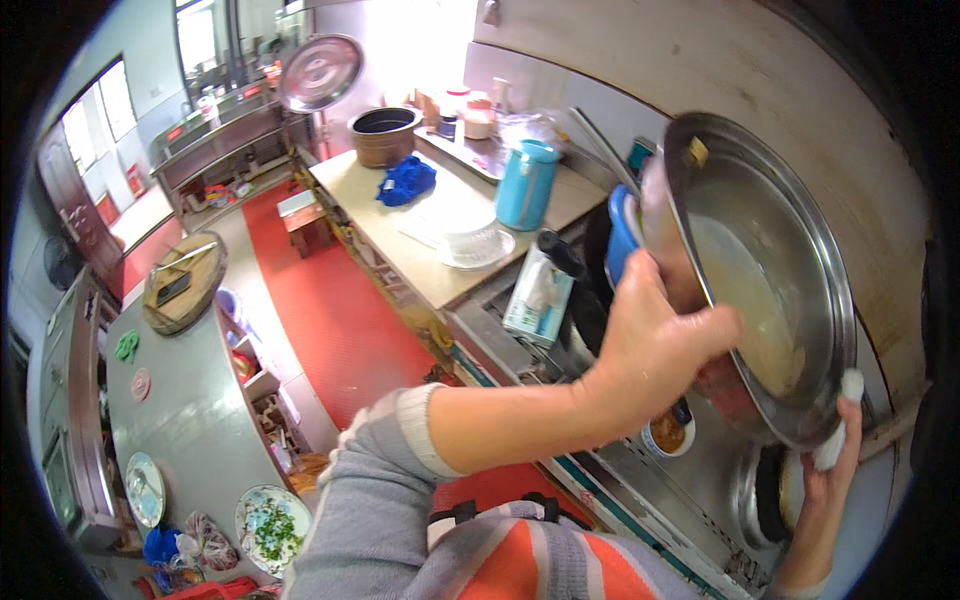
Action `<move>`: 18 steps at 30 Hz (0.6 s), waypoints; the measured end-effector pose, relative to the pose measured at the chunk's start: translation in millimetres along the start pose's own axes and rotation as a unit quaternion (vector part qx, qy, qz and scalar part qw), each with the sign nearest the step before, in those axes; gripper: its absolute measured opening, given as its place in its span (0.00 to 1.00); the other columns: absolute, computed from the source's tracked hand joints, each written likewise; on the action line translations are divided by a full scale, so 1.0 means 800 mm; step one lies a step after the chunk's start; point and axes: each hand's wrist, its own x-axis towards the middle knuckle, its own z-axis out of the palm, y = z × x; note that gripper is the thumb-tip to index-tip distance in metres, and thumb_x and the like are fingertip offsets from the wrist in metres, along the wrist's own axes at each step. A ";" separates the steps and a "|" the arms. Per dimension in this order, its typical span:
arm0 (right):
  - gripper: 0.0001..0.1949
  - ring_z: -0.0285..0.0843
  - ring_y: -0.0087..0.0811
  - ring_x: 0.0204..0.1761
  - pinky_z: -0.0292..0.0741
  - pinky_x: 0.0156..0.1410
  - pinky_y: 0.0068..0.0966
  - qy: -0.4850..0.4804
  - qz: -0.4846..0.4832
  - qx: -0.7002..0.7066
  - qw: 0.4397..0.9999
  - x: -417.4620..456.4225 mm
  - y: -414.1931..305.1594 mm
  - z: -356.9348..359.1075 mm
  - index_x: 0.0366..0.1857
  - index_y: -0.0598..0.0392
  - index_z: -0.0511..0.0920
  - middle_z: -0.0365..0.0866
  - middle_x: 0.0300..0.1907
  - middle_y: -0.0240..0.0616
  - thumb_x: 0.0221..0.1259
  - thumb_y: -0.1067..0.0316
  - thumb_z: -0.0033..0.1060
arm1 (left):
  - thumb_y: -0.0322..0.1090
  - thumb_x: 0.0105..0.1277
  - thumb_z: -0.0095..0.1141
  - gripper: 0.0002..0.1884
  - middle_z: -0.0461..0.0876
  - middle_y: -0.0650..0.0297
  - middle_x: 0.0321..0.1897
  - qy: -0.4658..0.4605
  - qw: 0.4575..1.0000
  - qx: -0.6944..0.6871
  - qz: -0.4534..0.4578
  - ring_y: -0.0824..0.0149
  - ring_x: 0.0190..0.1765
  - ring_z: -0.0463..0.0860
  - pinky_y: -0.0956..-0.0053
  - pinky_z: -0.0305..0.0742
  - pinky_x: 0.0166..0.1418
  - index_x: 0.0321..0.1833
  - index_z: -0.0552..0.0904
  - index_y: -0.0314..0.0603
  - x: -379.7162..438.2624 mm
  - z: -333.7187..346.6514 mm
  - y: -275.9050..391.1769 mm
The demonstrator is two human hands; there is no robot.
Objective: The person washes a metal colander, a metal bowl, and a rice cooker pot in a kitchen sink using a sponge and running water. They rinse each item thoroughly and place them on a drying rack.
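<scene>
A large stainless steel basin (780, 202) is held up and steeply tilted over the stove counter. Cloudy liquid lies inside it, and a small yellowish piece clings near its upper rim. My left hand (645, 345) grips the near rim, its thumb over the edge. On the far side, my right hand (832, 450) holds the rim through a white cloth (830, 450). Below the basin stand a small bowl of brown sauce (667, 435) and a round metal pan or ring (757, 495), partly hidden. A blue container (619, 232) shows behind my left hand.
A tissue box (536, 300), a turquoise canister (527, 184), a clear plastic basket (476, 246) and a brown pot (384, 139) stand along the counter. At left, a steel table (187, 397) holds a round chopping board (184, 289) and a plate of chopped greens (274, 525). Red matting covers the floor.
</scene>
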 end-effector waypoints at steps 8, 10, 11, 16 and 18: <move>0.21 0.75 0.26 0.36 0.75 0.36 0.22 -0.192 0.027 -0.063 0.979 0.125 0.077 0.288 0.47 0.52 0.67 0.75 0.35 0.33 0.47 0.60 0.58 | 0.31 0.52 0.50 0.11 0.78 0.61 0.27 0.146 0.960 0.123 0.203 0.69 0.25 0.79 0.73 0.78 0.27 0.37 0.73 0.34 0.027 -0.165 0.136; 0.20 0.75 0.27 0.32 0.75 0.33 0.23 -0.283 0.050 -0.071 0.955 0.164 0.104 0.358 0.45 0.51 0.68 0.75 0.33 0.34 0.46 0.60 0.58 | 0.31 0.53 0.49 0.09 0.78 0.61 0.26 0.187 0.944 0.181 0.203 0.69 0.26 0.79 0.72 0.79 0.29 0.35 0.74 0.34 0.030 -0.220 0.172; 0.18 0.75 0.27 0.29 0.75 0.29 0.24 -0.329 0.074 -0.074 0.938 0.180 0.118 0.394 0.42 0.51 0.68 0.75 0.31 0.34 0.45 0.60 0.57 | 0.30 0.53 0.49 0.08 0.78 0.61 0.26 0.209 0.936 0.204 0.195 0.68 0.27 0.79 0.71 0.79 0.30 0.34 0.74 0.34 0.029 -0.243 0.190; 0.14 0.75 0.29 0.26 0.76 0.28 0.28 -0.427 0.158 -0.099 0.885 0.241 0.221 0.588 0.36 0.55 0.71 0.75 0.29 0.36 0.43 0.65 0.56 | 0.32 0.53 0.50 0.08 0.76 0.62 0.29 0.362 0.887 0.192 0.212 0.67 0.31 0.76 0.72 0.72 0.32 0.34 0.74 0.36 0.030 -0.366 0.275; 0.12 0.76 0.30 0.27 0.76 0.29 0.29 -0.466 0.192 -0.125 0.855 0.248 0.269 0.664 0.34 0.56 0.72 0.75 0.29 0.37 0.43 0.66 0.56 | 0.31 0.50 0.48 0.08 0.76 0.63 0.27 0.417 0.865 0.172 0.219 0.67 0.29 0.75 0.73 0.70 0.30 0.33 0.74 0.38 0.030 -0.410 0.308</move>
